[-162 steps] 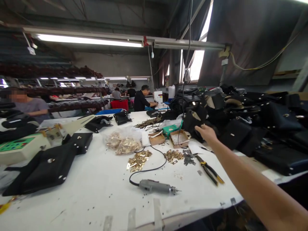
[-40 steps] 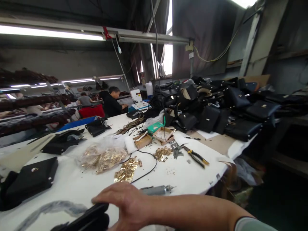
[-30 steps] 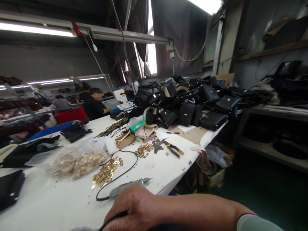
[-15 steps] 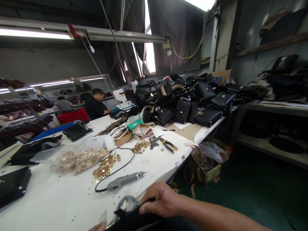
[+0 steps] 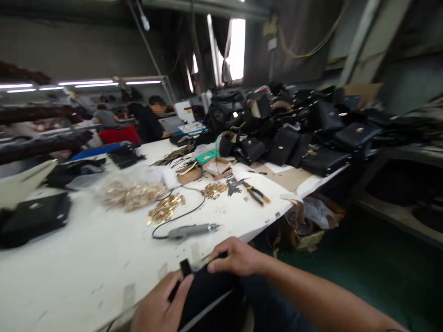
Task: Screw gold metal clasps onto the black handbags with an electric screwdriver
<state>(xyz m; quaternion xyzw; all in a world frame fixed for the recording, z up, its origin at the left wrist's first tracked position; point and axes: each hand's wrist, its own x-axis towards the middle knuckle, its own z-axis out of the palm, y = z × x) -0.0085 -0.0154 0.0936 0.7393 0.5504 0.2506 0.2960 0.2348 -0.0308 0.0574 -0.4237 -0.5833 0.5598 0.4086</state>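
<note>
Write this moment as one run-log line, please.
left hand: holding black bag-like item | right hand: gripping its edge | grey cylindrical corded power tool: lying on white table

Grey back wall (image 5: 86, 46), bright window (image 5: 237, 48), lit tubes (image 5: 143, 82), green floor (image 5: 360, 258), white table (image 5: 86, 253).

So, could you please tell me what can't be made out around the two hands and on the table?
Black item: head view; lower part cut off by the bottom edge.
Left hand: head view; wrist cut off by the bottom edge.
Gold metal pieces: head view; too small and blurred to count.
Grey corded tool: head view; tip detail lost to blur.
</note>
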